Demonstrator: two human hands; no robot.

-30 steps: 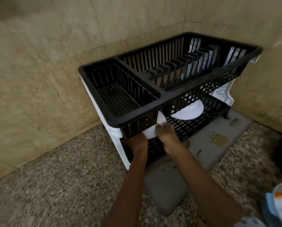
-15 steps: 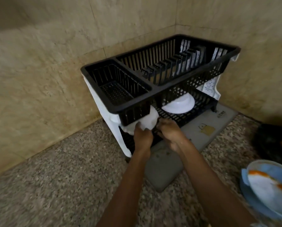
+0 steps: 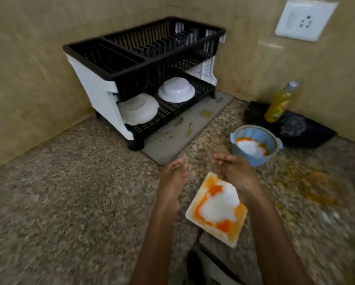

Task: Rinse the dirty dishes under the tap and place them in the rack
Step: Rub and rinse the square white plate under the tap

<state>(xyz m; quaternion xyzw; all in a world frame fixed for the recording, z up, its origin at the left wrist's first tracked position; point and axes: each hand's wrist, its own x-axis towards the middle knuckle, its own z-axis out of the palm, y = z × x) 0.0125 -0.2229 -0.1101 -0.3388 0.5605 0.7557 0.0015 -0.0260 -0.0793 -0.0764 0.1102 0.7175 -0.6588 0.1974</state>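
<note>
A black two-tier dish rack [image 3: 129,74] stands in the corner. On its lower shelf lie two white dishes upside down: one at the left [image 3: 138,111], one further right [image 3: 176,89]. A square white plate [image 3: 217,206] smeared with orange sauce lies on the counter below my hands. A blue bowl [image 3: 254,145] with orange and white residue stands to its upper right. My left hand [image 3: 173,179] and my right hand [image 3: 232,170] hover over the counter, empty, fingers loosely apart, well back from the rack. My right hand is above the square plate's top corner.
A grey drying mat [image 3: 185,128] lies under the rack. A yellow bottle [image 3: 280,102] stands on a black tray [image 3: 308,132] at the right wall. Orange spill marks [image 3: 308,186] stain the speckled counter. A wall socket [image 3: 305,19] is at top right.
Both hands let go of the white dish on the rack's lower shelf and drew back toward me. The view swung right, bringing the square plate and blue bowl into sight.
</note>
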